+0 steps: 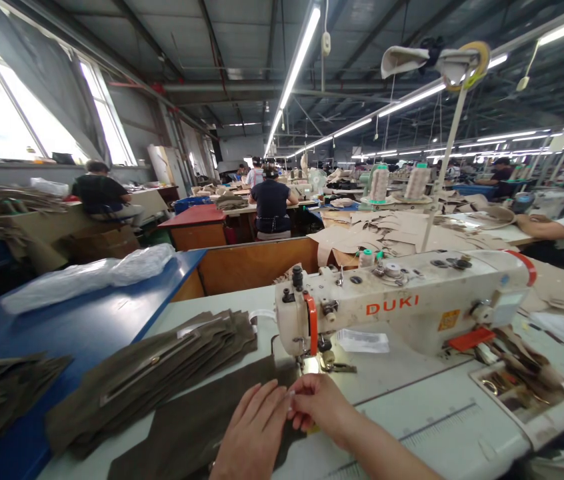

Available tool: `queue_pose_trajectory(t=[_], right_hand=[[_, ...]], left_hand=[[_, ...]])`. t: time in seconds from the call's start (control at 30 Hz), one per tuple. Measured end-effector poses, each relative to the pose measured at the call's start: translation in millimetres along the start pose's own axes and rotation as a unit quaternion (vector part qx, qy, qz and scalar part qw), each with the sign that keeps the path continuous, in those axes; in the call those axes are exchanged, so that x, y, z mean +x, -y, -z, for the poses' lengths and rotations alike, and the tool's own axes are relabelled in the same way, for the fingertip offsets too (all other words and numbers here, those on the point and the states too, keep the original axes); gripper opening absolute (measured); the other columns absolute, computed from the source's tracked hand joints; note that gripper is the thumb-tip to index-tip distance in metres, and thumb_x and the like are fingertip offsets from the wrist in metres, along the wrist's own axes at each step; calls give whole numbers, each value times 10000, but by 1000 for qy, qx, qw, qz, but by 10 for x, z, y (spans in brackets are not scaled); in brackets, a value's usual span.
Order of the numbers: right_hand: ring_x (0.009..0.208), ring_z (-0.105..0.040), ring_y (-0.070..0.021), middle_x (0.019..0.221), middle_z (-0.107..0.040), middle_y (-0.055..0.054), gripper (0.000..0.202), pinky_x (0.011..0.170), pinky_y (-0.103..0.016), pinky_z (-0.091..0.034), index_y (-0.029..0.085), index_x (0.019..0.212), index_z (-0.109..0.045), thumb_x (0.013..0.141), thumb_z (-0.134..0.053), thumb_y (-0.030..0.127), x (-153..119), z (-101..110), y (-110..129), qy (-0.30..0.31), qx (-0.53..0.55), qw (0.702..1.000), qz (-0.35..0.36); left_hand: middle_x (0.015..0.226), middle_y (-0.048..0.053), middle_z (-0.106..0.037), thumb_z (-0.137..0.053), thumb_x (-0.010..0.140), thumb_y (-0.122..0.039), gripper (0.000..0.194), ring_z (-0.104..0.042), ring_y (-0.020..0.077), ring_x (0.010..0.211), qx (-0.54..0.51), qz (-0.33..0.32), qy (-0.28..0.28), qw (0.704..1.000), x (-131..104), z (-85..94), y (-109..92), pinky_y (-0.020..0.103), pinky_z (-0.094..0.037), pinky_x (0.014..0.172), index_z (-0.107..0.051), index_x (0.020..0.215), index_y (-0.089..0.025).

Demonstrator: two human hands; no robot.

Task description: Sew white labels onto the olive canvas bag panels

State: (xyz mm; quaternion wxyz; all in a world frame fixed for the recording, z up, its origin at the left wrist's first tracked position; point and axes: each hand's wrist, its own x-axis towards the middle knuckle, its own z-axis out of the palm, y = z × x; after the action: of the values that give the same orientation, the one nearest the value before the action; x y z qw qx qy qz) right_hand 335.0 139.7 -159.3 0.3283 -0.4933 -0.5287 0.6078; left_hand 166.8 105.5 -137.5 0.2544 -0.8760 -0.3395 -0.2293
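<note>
A dark olive fabric panel (187, 427) lies on the pale sewing table, its far end beside the presser foot of a white sewing machine (392, 307) marked DUKI. My left hand (257, 423) rests flat on this panel with fingers stretched out. Just right of it, my right hand (319, 407) is closed in a pinch at the panel's edge, touching the left fingertips. What the pinch holds is hidden. The machine's lamp lights the needle area (311, 365) just beyond both hands. Left of the panel lies a stack of olive fabric pieces (162, 373), the top one with a long zipped slot.
A blue table (127, 313) adjoins on the left, bearing a plastic-wrapped bundle (97, 277) and more olive pieces (7, 400). A parts tray (517, 397) is set into the table at right. Thread cones (378, 183) stand behind the machine. Other people sit working further back.
</note>
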Motion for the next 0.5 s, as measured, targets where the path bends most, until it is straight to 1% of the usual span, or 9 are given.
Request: queue_pose_trajectory(t=[0.1,0.2,0.27,0.3,0.33,0.37,0.4,0.47,0.5], right_hand=[[488,-589,-126,617,-648,9,165,491,-230,-441,173,791,-620,754,-633,333,4,-8,19,-1,-23,1000,5],[513,-602,-148,634,-649,-3,126,521,-260,-463,167,833,-631,797,-591,280,-12,34,49,-25,-60,998,25],[601,-627,-172,689,-656,-22,112,601,-291,-487,165,877,-638,815,-557,212,-72,85,64,-60,-85,994,44],[686,-639,-188,748,-665,-38,128,671,-310,-494,166,897,-643,816,-543,172,-122,114,61,-82,-104,989,63],[784,-639,-202,819,-671,-55,160,749,-327,-488,169,921,-648,815,-532,137,-180,142,48,-99,-139,980,98],[879,-625,-212,897,-673,-67,195,823,-338,-472,175,942,-654,812,-524,108,-245,166,21,-107,-188,965,145],[969,-601,-219,980,-670,-75,220,894,-345,-449,183,961,-660,812,-525,94,-308,184,-19,-101,-248,942,202],[1101,-553,-232,1121,-656,-83,234,987,-352,-414,183,1011,-668,826,-540,121,-412,202,-131,-50,-372,874,309],[1143,-538,-239,1172,-647,-91,239,1010,-354,-409,172,1048,-666,841,-548,158,-446,201,-193,-18,-419,841,342]], left_hand=[[953,33,-727,-373,855,-66,339,-660,188,937,-22,11,-9,1000,34,-40,-11,312,-504,899,-640,1019,-193],[925,33,-711,-346,858,-32,356,-652,175,900,-45,18,-11,999,27,-85,10,297,-517,878,-637,992,-185],[919,33,-705,-344,841,-2,371,-651,174,899,-48,27,-10,998,14,-121,26,289,-532,856,-638,978,-181],[915,33,-704,-347,833,10,374,-651,174,898,-49,37,-5,998,9,-140,32,288,-541,842,-639,969,-180],[910,32,-703,-352,829,18,374,-653,174,897,-52,46,2,998,7,-160,35,289,-549,830,-641,960,-179],[904,30,-703,-356,826,25,372,-655,174,893,-55,54,9,997,6,-179,37,292,-557,821,-642,951,-177],[902,30,-703,-359,824,30,370,-657,175,890,-58,59,16,996,8,-198,38,300,-563,819,-643,945,-173],[910,33,-706,-363,817,41,370,-660,179,891,-62,60,30,996,13,-234,36,320,-567,833,-644,947,-164],[923,35,-708,-367,813,45,374,-661,181,899,-62,57,38,996,15,-251,35,326,-566,844,-644,956,-160]])
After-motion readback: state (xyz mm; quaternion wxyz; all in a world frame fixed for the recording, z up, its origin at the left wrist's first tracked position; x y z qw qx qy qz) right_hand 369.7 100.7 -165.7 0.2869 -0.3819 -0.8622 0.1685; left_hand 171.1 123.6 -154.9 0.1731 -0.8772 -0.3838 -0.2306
